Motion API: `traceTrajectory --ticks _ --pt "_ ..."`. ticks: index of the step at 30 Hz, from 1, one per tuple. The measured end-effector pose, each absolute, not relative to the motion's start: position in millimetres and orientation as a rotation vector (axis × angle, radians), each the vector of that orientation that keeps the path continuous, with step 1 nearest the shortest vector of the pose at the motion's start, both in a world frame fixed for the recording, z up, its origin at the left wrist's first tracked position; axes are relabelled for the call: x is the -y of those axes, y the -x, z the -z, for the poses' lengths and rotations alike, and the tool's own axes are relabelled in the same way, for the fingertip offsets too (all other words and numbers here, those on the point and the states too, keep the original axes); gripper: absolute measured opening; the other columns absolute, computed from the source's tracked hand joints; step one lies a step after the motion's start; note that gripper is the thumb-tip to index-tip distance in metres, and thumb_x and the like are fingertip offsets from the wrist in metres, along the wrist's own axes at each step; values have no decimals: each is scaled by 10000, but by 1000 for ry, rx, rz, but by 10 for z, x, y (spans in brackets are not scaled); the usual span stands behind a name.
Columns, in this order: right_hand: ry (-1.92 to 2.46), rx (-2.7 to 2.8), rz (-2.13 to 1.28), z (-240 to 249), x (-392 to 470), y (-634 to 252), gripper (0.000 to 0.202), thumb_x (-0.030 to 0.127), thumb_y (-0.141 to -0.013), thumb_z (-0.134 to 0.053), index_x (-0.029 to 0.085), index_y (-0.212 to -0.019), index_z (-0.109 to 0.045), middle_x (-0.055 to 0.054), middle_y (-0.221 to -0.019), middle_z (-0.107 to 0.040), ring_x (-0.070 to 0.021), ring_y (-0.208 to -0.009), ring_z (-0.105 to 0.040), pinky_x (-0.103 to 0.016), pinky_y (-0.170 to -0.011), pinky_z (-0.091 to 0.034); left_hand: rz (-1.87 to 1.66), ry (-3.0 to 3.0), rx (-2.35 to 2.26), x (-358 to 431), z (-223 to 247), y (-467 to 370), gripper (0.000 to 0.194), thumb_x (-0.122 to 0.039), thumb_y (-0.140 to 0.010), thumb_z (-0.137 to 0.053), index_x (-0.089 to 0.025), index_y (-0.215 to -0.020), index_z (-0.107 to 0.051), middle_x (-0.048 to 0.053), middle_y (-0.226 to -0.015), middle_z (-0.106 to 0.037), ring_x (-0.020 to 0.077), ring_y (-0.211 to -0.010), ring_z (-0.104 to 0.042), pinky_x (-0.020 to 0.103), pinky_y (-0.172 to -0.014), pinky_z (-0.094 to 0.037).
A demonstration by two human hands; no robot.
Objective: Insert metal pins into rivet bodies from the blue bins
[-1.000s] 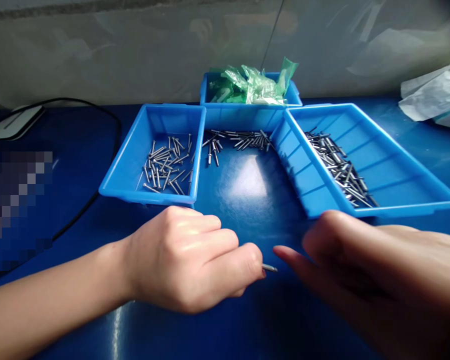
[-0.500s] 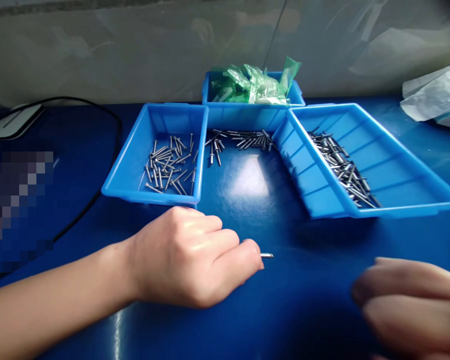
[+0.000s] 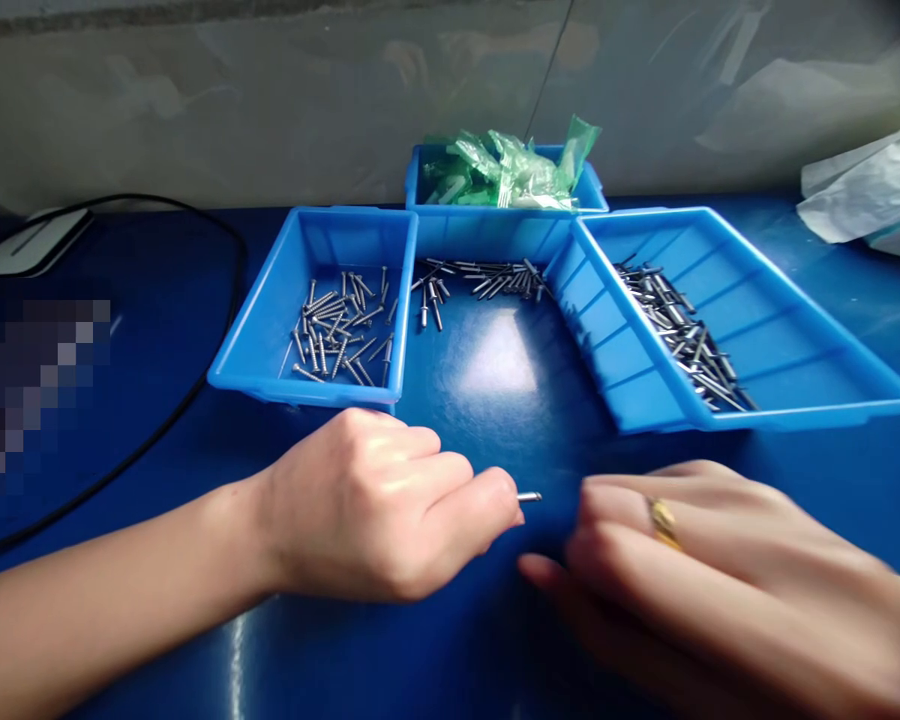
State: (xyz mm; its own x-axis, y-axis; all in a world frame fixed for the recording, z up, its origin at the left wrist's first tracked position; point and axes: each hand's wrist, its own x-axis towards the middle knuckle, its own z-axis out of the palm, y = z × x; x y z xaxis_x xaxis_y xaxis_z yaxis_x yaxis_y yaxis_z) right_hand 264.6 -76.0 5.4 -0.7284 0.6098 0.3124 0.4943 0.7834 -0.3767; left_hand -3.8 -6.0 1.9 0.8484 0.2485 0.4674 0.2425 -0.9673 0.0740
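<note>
My left hand (image 3: 390,505) is closed in a pinch, and the smooth silvery end of a rivet (image 3: 529,497) sticks out past its thumb and forefinger. The rest of that rivet is hidden in the fingers. Just right of it, my right hand (image 3: 667,555), with a gold ring, is slightly blurred. Its fingers bend down and its thumb stands apart from them, with nothing visible between. Beyond my left hand is a blue bin (image 3: 251,340) of screws (image 3: 334,330). On the right, another blue bin (image 3: 810,415) holds rivets (image 3: 682,330).
Loose rivets (image 3: 506,278) lie on the blue table (image 3: 480,440) between the bins. A blue bin (image 3: 495,228) at the back holds green plastic packets (image 3: 521,170). A black cable (image 3: 187,405) curves along the left, and white plastic sheeting (image 3: 866,185) lies at the far right.
My right hand has come in from the right edge, moving left and up close to the rivet. My left hand keeps its pinch on the rivet, almost in place.
</note>
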Motion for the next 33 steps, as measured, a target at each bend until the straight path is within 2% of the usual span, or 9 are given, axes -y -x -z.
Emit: traceTrajectory --ticks 2,5,9,12,17,21,26,28,33 --pt "894 2529 -422 -103 603 -2545 412 163 -1253 -399 252 -894 -583 82 -696 -623 -79 -504 -556 -235 -511 -425 -844 -3011 -477 81 39 27 420 -125 -1202 -532 -221 -818 -673 -46 -640 -607 151 -511 -524 372 -509 -356" --pt "927 2507 -427 -113 536 -2497 396 164 -1266 -379 214 -975 -643 65 -719 -655 -91 -498 -575 -270 -486 -412 -895 -2995 -519 103 123 25 394 -137 -1185 -578 -227 -808 -645 -42 -632 -553 163 -507 -505 390 -522 -322" --pt "924 2534 -378 -106 553 -2523 399 195 -1291 -376 205 -991 -638 72 -718 -620 -92 -489 -553 -285 -480 -402 -891 -2973 -499 105 160 31 455 -172 -1242 -463 -222 -839 -668 -33 -648 -580 175 -529 -506 396 -530 -347" --pt "893 2548 -326 -122 537 -2541 409 192 -1303 -361 190 -1017 -653 56 -731 -657 -98 -514 -623 -282 -510 -440 -899 -2973 -510 87 117 36 505 -162 -1256 -398 -223 -831 -665 -43 -635 -567 175 -522 -490 394 -523 -343" --pt "860 2596 -206 -140 515 -2572 458 148 -1283 -355 205 -939 -652 39 -695 -644 -121 -489 -615 -298 -478 -436 -728 -3046 -432 40 -14 44 514 -178 -1288 -407 -187 -869 -704 -35 -687 -673 143 -545 -596 346 -526 -424" --pt "836 2617 -260 -136 513 -2633 478 57 -1232 -333 194 -914 -663 42 -677 -634 -110 -458 -571 -273 -460 -448 -746 -3058 -443 26 -55 33 540 -203 -1298 -410 -199 -832 -682 -44 -653 -660 134 -525 -613 347 -523 -431" --pt "917 2517 -253 -140 514 -2630 404 45 -1186 -390 228 -906 -617 -74 -836 -832 -155 -544 -711 -267 -431 -452 -817 -3005 -456 38 -19 39 465 -125 -1243 -401 -177 -886 -695 -21 -704 -701 143 -556 -662 339 -533 -472" --pt "916 2511 -282 -146 514 -2601 397 16 -1157 -388 227 -909 -615 -51 -800 -808 -148 -535 -701 -256 -433 -445 -880 -2968 -475 63 24 37 425 -123 -1238 -384 -187 -936 -676 -40 -699 -675 144 -541 -631 349 -514 -441" --pt "904 2549 -323 -155 507 -2588 429 -2 -1161 -345 209 -918 -629 62 -643 -610 -89 -426 -534 -244 -433 -402 -994 -2902 -487 112 68 23 302 -219 -1305 -363 -199 -1154 -624 -80 -734 -687 128 -556 -650 336 -535 -431"
